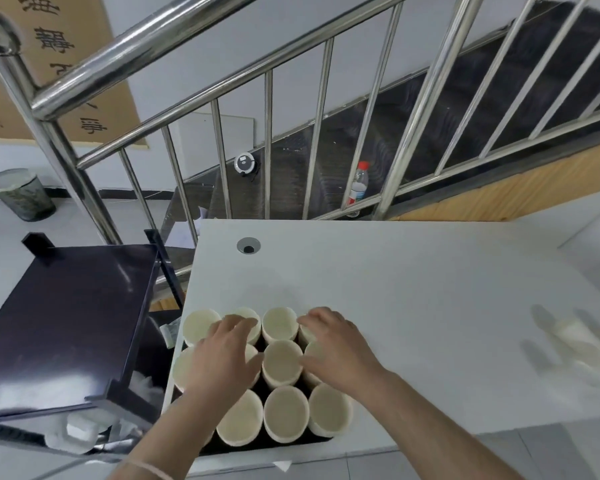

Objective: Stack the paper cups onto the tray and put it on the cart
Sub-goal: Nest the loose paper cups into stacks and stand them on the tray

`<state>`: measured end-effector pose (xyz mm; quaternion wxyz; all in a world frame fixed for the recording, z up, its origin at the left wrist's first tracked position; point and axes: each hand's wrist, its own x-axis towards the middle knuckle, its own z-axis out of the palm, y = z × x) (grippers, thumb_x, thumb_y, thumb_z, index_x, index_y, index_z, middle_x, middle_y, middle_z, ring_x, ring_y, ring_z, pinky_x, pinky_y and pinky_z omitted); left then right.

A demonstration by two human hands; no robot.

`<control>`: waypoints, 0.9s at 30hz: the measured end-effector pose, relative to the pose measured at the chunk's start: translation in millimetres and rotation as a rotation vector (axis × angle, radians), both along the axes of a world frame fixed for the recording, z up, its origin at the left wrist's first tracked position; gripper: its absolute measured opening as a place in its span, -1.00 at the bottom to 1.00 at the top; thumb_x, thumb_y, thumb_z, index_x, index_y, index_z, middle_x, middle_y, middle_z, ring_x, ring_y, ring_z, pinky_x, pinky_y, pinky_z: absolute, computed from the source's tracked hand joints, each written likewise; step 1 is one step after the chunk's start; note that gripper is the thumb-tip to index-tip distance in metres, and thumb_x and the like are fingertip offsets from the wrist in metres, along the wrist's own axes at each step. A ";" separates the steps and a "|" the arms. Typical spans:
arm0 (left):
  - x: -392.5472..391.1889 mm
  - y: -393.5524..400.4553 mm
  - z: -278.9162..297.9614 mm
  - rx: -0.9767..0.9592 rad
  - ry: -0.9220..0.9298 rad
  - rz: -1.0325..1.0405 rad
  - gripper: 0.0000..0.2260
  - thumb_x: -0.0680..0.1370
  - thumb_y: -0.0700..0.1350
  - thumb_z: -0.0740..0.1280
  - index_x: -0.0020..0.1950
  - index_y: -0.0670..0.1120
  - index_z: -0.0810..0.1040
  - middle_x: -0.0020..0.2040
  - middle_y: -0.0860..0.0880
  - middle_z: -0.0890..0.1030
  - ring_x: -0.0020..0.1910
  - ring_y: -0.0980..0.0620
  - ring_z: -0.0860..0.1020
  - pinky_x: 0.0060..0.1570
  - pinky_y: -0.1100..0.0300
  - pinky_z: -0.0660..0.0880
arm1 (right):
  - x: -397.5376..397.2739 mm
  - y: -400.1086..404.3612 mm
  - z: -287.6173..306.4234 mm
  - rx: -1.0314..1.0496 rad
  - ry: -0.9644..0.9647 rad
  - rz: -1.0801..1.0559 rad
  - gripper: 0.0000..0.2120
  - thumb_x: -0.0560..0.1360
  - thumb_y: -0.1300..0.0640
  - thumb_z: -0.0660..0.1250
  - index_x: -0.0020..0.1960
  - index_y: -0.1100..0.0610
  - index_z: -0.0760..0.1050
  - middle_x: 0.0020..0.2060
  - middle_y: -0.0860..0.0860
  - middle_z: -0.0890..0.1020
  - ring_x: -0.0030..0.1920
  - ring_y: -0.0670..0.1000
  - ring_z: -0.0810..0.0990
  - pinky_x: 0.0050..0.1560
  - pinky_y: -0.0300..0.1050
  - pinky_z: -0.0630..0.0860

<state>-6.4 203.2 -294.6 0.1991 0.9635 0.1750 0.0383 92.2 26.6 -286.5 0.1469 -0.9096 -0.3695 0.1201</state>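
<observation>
Paper cups stand packed upright; left hand and right hand lie palm-down across their rims, fingers spread, gripping nothing.

Beyond the hands: a steel stair railing, a clear red-capped plastic bottle (upright), a lined mesh wastebasket far left.

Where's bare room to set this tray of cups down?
The cart's dark top shelf, left of the white table, is bare. The table is free between the cable hole and the paper cups. Crowded: the near-left corner, where left hand and right hand rest on the cups.
</observation>
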 end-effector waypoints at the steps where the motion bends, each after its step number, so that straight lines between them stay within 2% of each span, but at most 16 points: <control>1: 6.5 -15.2 3.1 -0.015 -0.023 -0.030 -0.52 0.49 0.06 0.34 0.40 0.07 0.35 0.34 0.10 0.39 0.31 0.02 0.37 0.08 0.14 0.44 | 4.1 -20.7 3.5 -0.005 -0.019 -0.034 -0.45 0.49 0.06 0.31 0.46 -0.01 0.29 0.36 -0.10 0.32 0.35 -0.03 0.33 0.36 -0.16 0.23; 7: 36.3 -110.9 12.4 -0.040 -0.063 -0.168 -0.52 0.47 0.04 0.36 0.38 0.06 0.39 0.33 0.07 0.41 0.29 -0.03 0.40 0.11 0.09 0.45 | 22.1 -130.9 13.4 -0.004 -0.063 -0.136 -0.43 0.52 -0.08 0.32 0.48 -0.03 0.26 0.34 -0.10 0.32 0.33 -0.06 0.34 0.33 -0.19 0.24; 11: 48.9 -183.2 12.0 -0.037 -0.047 -0.235 -0.51 0.50 0.08 0.31 0.41 0.11 0.32 0.36 0.14 0.34 0.33 0.06 0.35 0.17 0.19 0.41 | 28.8 -206.0 13.0 0.001 -0.055 -0.194 -0.45 0.53 -0.06 0.31 0.48 -0.02 0.28 0.33 -0.10 0.32 0.33 -0.06 0.34 0.34 -0.18 0.26; 14: 62.2 -245.4 13.6 -0.079 -0.049 -0.270 -0.52 0.51 0.10 0.30 0.42 0.11 0.30 0.35 0.17 0.32 0.32 0.11 0.35 0.13 0.25 0.42 | 41.1 -272.8 13.9 -0.013 -0.060 -0.232 -0.46 0.54 -0.05 0.29 0.48 -0.01 0.27 0.35 -0.09 0.30 0.34 -0.06 0.32 0.34 -0.18 0.25; 18: 75.7 -314.2 11.4 -0.140 -0.062 -0.271 -0.52 0.50 0.08 0.33 0.41 0.10 0.33 0.32 0.17 0.35 0.28 0.13 0.36 0.16 0.24 0.41 | 55.2 -347.3 15.8 -0.031 -0.057 -0.274 -0.47 0.54 -0.03 0.29 0.47 0.00 0.27 0.36 -0.09 0.29 0.35 -0.05 0.31 0.31 -0.18 0.29; 27: 113.4 -414.2 10.8 -0.130 -0.013 -0.327 -0.53 0.52 0.08 0.27 0.43 0.13 0.28 0.31 0.22 0.32 0.25 0.17 0.35 0.13 0.30 0.37 | 91.2 -458.8 5.8 -0.066 -0.033 -0.359 -0.49 0.54 -0.05 0.29 0.45 -0.03 0.29 0.38 -0.11 0.29 0.36 -0.07 0.31 0.23 -0.21 0.39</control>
